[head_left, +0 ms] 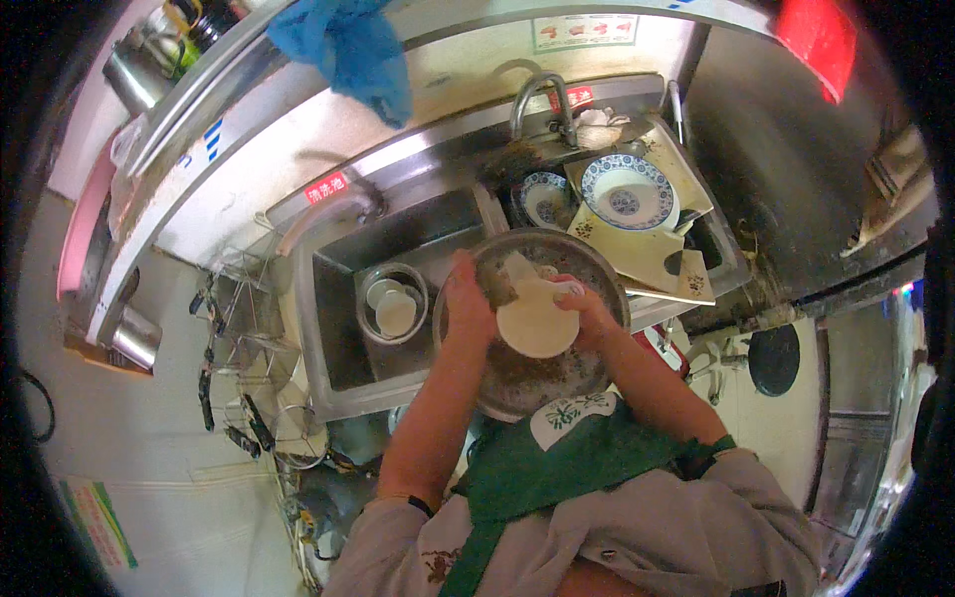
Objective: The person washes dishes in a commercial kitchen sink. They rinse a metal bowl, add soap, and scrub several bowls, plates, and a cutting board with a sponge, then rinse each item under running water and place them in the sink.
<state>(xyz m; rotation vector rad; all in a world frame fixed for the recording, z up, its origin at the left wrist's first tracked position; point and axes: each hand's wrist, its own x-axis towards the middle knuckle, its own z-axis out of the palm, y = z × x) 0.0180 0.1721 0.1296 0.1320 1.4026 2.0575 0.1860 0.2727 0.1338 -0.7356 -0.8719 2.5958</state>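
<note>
My right hand [589,310] grips a small pale bowl [539,324] over a large round metal basin [522,384] with a dark, stained inside. My left hand [471,298] is at the left side of the same basin, beside the bowl; whether it holds a grey-brown scrubbing pad or scraps [501,283] there cannot be told. Other pale pieces lie behind the bowl, partly hidden by it. In the left sink basin [343,358] stands a round clear container [363,310] with white cups [394,312] in it.
Blue-patterned white dishes [628,194] and square pale plates [634,257] are stacked over the right sink. A curved metal faucet [537,82] rises behind them, near a crumpled whitish cloth [597,127]. A blue cloth [351,52] hangs from the shelf above. Wire racks [257,328] stand at the left.
</note>
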